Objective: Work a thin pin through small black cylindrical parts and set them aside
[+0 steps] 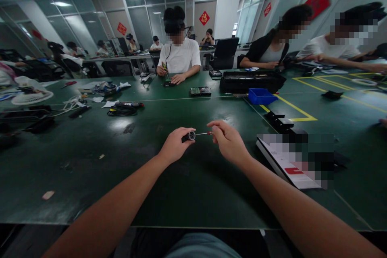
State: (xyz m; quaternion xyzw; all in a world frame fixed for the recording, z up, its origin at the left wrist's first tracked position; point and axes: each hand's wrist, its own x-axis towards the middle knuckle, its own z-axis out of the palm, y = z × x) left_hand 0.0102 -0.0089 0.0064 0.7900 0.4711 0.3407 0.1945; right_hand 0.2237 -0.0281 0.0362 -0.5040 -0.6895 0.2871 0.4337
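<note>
My left hand (174,145) is closed around a small black cylindrical part (191,135), whose round end with a pale ring faces me. What kind of part it is, I cannot make out. In my right hand (229,142) is a screwdriver (202,134), pinched by its reddish handle, most of which the fingers hide. Its thin metal shaft points left, and the tip reaches the edge of the round end; whether it touches cannot be told. Both hands are held above the green table (169,193), near its middle.
A box with printed white sides (287,165) lies right of my right forearm. Farther off are a blue bin (261,96), a long black tray (252,82), a circuit board (200,91) and a coiled black cable (122,109). Across the table a person (179,56) works with a screwdriver.
</note>
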